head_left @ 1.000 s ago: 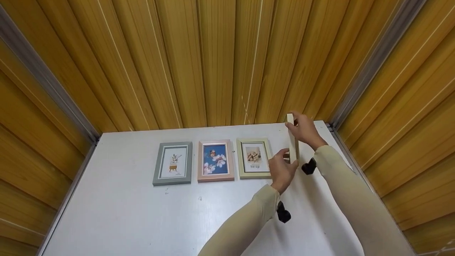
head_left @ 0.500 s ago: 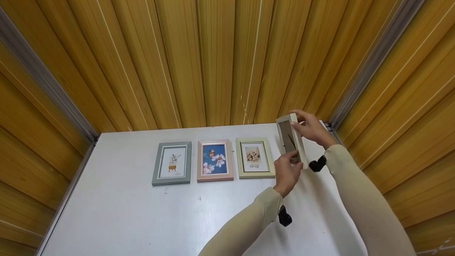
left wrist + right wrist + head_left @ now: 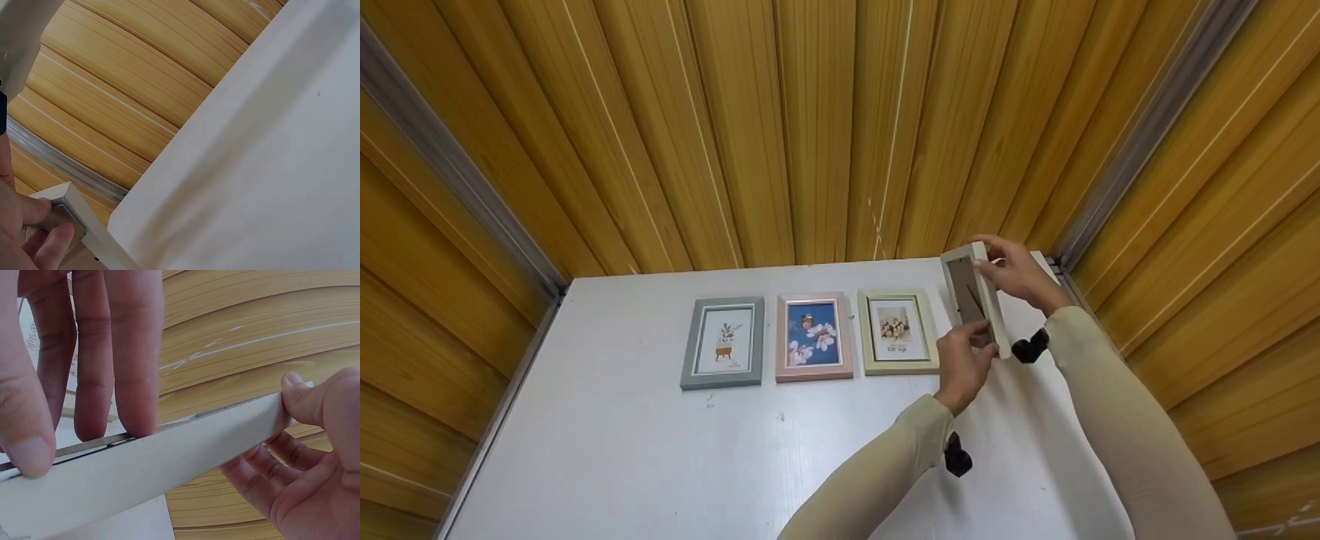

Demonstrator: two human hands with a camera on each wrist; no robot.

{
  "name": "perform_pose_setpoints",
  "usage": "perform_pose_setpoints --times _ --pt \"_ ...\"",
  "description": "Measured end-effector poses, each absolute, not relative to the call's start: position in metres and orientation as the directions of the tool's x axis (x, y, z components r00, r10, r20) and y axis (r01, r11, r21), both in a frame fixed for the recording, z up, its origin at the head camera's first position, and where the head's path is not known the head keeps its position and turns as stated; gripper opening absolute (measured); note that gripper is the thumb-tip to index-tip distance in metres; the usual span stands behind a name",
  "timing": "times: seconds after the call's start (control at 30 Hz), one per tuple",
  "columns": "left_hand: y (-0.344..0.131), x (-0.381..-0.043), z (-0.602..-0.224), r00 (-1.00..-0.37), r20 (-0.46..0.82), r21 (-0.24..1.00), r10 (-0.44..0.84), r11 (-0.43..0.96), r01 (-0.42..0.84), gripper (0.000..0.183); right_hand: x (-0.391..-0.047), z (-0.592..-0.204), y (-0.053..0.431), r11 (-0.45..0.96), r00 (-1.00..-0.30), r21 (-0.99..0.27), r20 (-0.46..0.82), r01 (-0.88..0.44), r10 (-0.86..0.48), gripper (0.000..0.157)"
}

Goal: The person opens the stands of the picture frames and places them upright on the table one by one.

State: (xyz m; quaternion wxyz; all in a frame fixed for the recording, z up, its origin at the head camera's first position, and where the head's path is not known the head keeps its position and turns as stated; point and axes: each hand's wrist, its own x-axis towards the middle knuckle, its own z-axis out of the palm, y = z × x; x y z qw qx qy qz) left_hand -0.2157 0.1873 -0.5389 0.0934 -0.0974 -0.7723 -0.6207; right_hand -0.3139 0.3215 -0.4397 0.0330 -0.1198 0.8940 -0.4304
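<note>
A cream photo frame point(image 3: 996, 307) is held up on its edge at the right, its greyish-brown backing point(image 3: 962, 281) turned to the head view. My right hand point(image 3: 1020, 276) grips its upper end, thumb on the side edge. At the lower end, my left hand point(image 3: 962, 367) pinches the frame, with fingers against the backing and the thumb at the edge. A slanted stand leg point(image 3: 973, 298) shows on the backing. The picture side faces away. In the right wrist view, fingers of both hands hold the frame's pale side point(image 3: 140, 467).
Three framed pictures lie in a row on the white tabletop point(image 3: 660, 457): a grey-blue frame point(image 3: 688, 352), a pink frame point(image 3: 781, 337) and a pale green frame point(image 3: 865, 330), the last close beside the left hand. Wood-patterned panels point(image 3: 810, 135) stand around the table.
The cream photo frame has turned from edge-on so its backing shows, and both hands have shifted slightly right. Over the last half second they hardly move.
</note>
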Motion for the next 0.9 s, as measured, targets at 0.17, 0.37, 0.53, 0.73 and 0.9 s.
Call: perform_pose_setpoints --times 0.17,0.37,0.53,0.73,0.9 --pt "0.185 -0.216 -0.541 -0.949 0.313 0.912 0.044 0.263 0.314 0.034 -0.314 -0.440 0.322 0.600 -0.965 -0.774 0.052 -0.202 -0.258 0.046" --pt "0.183 -0.216 -0.541 -0.952 0.301 0.913 0.061 0.269 0.306 0.035 -0.314 -0.441 0.322 0.595 -0.960 -0.774 0.056 -0.215 -0.274 0.047" --pt "0.180 -0.216 -0.539 -0.956 0.287 0.920 0.065 0.261 0.294 0.034 -0.313 -0.440 0.324 0.585 -0.963 -0.783 0.060 -0.209 -0.264 0.046" --pt "0.175 -0.219 -0.538 -0.952 0.295 0.914 0.085 0.266 0.307 0.029 -0.311 -0.439 0.330 0.583 -0.967 -0.786 0.068 -0.204 -0.247 0.046" --pt "0.166 -0.221 -0.537 -0.951 0.301 0.908 0.078 0.281 0.310 0.024 -0.310 -0.438 0.335 0.567 -0.966 -0.795 0.086 -0.214 -0.243 0.045"
